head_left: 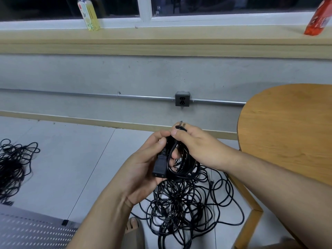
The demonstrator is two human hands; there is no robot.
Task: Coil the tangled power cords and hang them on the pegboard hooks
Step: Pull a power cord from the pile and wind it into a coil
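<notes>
My left hand (143, 164) grips a coiled black power cord (181, 166), its block connector (159, 168) lying against my palm. My right hand (195, 142) pinches the cord's pronged plug (181, 127) at the top of the coil, prongs pointing up. Below my hands a tangled pile of black cords (186, 203) lies on the tiled floor. A second tangle of black cords (12, 169) sits at the far left. A perforated grey pegboard (32, 230) fills the bottom left corner; no hooks are visible on it.
A round wooden table (291, 130) stands at the right, one leg (251, 221) beside the pile. A wall socket (182, 101) on a metal conduit sits on the grey wall. A yellow bottle (89, 14) and a red packet (318, 18) rest on the sill. My sandalled foot (133, 229) is near the pile.
</notes>
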